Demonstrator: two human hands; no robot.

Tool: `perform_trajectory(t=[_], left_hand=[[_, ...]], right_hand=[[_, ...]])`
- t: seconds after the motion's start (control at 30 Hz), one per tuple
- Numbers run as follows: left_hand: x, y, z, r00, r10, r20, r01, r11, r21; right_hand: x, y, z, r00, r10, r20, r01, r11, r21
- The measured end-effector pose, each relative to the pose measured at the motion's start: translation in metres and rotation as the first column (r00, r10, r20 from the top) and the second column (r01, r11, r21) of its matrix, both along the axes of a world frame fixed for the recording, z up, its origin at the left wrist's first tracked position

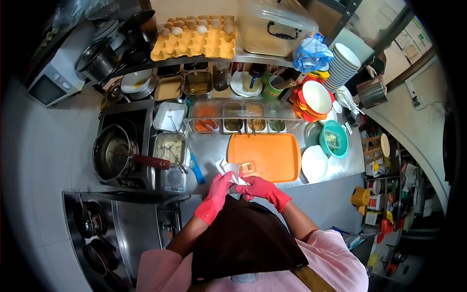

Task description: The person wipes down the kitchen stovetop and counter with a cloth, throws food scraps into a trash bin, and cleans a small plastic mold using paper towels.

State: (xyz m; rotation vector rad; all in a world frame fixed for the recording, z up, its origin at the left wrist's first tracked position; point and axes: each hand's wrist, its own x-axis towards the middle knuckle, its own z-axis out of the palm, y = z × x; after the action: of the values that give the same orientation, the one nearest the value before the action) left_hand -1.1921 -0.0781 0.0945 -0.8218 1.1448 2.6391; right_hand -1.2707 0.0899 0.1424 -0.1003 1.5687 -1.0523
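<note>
Both hands wear pink gloves and meet in front of the dark apron. Between them is a folded white paper sheet [231, 171], perhaps a napkin. My left hand [220, 189] grips its left side, and my right hand [261, 189] pinches its lower right edge. Just beyond lies an orange tray [270, 153] on the steel counter. A small shiny clear piece [247, 168] rests at the tray's near left corner; its kind is unclear. Left of the hands is a blue lighter-like tool [196, 170], beside a metal pan of pale food [170, 148].
A frying pan [109, 155] sits on the stove at left, its handle pointing toward the counter. Food containers [233, 119] line the back under a clear cover. A white plate [314, 163] and teal basket [335, 141] stand right. Overhead, a shelf carries an egg tray [194, 46].
</note>
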Motion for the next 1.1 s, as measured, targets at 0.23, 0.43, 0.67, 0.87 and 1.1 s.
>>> perform_trajectory(t=[0.23, 0.43, 0.67, 0.87, 1.1], left_hand=[[0.000, -0.010, -0.060, 0.980, 0.151, 0.131, -0.094, 0.926, -0.365], [-0.009, 0.003, -0.051, 0.979, 0.083, 0.189, -0.023, 0.954, -0.299], [-0.012, 0.009, -0.019, 0.930, -0.147, 0.337, 0.259, 0.912, -0.317], [-0.007, 0.015, -0.016, 0.916, -0.282, 0.284, 0.393, 0.768, -0.506], [-0.012, -0.004, -0.053, 0.941, -0.218, 0.258, 0.325, 0.794, -0.514]], right_hand=[[0.002, 0.020, -0.031, 0.685, 0.171, -0.708, -0.071, 0.983, 0.168], [0.020, -0.006, -0.057, 0.393, 0.149, -0.907, 0.045, 0.983, 0.180], [0.034, -0.012, -0.090, 0.464, 0.143, -0.874, 0.130, 0.965, 0.227], [0.044, -0.011, -0.100, 0.402, 0.354, -0.844, -0.061, 0.930, 0.361], [0.042, -0.001, -0.086, 0.684, -0.070, -0.726, 0.105, 0.995, 0.002]])
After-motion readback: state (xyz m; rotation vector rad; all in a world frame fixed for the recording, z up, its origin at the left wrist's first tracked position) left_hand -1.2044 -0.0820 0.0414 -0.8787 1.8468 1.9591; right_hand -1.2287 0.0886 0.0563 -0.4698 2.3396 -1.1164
